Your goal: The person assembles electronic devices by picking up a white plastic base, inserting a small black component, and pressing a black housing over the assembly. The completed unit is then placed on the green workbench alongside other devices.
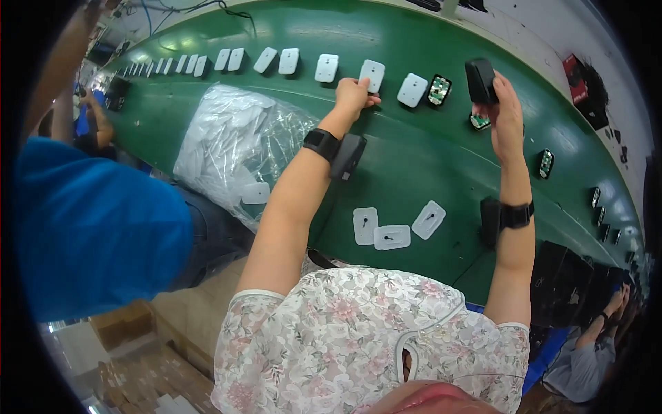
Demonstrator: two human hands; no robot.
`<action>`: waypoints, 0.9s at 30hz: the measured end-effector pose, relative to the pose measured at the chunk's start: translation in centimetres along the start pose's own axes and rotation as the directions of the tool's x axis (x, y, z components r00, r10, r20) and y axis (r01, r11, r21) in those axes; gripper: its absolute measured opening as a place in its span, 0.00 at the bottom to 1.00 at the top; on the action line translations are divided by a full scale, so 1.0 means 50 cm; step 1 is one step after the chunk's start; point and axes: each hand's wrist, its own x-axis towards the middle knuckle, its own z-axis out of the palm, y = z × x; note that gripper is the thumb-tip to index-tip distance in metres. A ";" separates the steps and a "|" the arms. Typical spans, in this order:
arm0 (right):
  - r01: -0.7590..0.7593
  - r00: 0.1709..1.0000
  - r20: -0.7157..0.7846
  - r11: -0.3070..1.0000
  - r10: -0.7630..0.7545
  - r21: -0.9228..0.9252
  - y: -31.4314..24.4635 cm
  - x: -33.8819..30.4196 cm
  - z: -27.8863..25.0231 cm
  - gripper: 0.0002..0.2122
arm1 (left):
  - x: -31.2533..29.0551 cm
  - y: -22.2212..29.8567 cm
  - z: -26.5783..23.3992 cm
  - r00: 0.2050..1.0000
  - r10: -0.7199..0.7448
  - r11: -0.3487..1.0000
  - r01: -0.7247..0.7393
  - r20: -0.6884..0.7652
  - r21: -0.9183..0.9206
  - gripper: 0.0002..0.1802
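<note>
My left hand [354, 96] reaches across the green table and pinches the lower edge of a small case with a white lid [373, 73]. At the right, my right hand [508, 114] is closed around the side of a black plastic case [480, 81], which is lifted above the table. Partly under it lies an open case with a green circuit board [480, 121]. Between my hands are another white-lidded case [412, 90] and an open case showing its circuit board [439, 90]. Three loose white lids [392, 237] lie nearer to me.
A clear plastic bag of white lids [238, 131] lies at left on the green table [414, 165]. White-lidded cases [289, 61] line the far left; open cases [546, 163] continue right. A person in blue [103, 228] is close on my left; another person's arm [600, 321] shows at right.
</note>
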 end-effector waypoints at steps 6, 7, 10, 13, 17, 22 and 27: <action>-0.130 0.991 0.034 0.991 0.131 -0.045 0.013 -0.119 -0.110 0.21 | 0.020 0.010 -0.002 0.995 -0.091 0.996 0.091 0.048 -0.015 0.17; -0.188 0.980 0.032 0.971 0.194 -0.147 0.014 -0.135 -0.121 0.21 | 0.025 0.011 -0.007 0.994 -0.093 0.996 0.094 0.053 -0.009 0.17; -0.221 0.964 -0.007 0.788 0.265 -0.575 0.045 -0.168 -0.157 0.17 | 0.034 0.012 -0.017 0.995 -0.096 0.949 0.093 -0.004 0.302 0.19; -0.045 0.994 0.011 0.505 0.108 -0.862 0.071 -0.193 -0.163 0.13 | 0.048 0.010 -0.030 0.997 -0.081 0.864 0.076 -0.013 0.498 0.22; 0.112 0.985 0.086 0.175 -0.148 -0.978 0.090 -0.212 -0.166 0.08 | 0.027 0.008 -0.019 0.987 0.053 0.756 0.059 -0.150 0.652 0.28; 0.121 0.970 0.089 0.130 -0.225 -0.984 0.110 -0.219 -0.181 0.08 | -0.072 0.053 0.085 0.781 0.624 0.373 -0.267 -0.027 0.888 0.27; 0.153 0.968 0.110 0.181 -0.227 -0.972 0.096 -0.236 -0.184 0.12 | -0.082 0.075 0.208 0.602 0.683 -0.106 -0.478 0.413 0.872 0.22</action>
